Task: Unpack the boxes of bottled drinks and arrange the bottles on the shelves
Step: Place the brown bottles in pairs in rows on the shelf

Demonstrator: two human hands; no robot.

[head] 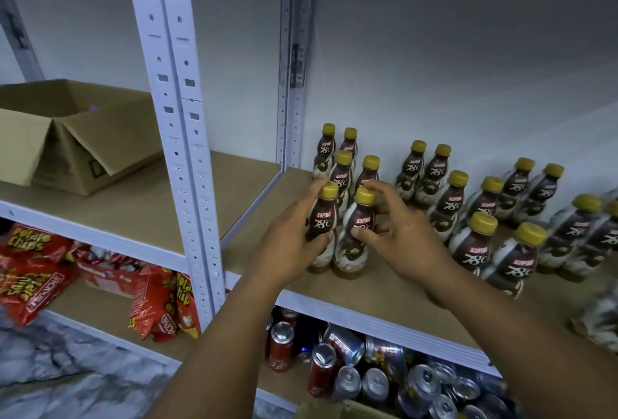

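Two brown coffee bottles with yellow caps stand side by side at the front of the wooden shelf. My left hand is wrapped around the left bottle. My right hand grips the right bottle, thumb on its label and fingers behind the cap. Both bottles stand upright on the shelf board. Behind them stand several more of the same bottles in pairs, and further pairs run along the shelf to the right.
An open cardboard box sits on the neighbouring shelf at the left. White perforated uprights split the two bays. Red chip bags lie below left. Soda cans fill the shelf below. Crumpled plastic wrap lies at the right edge.
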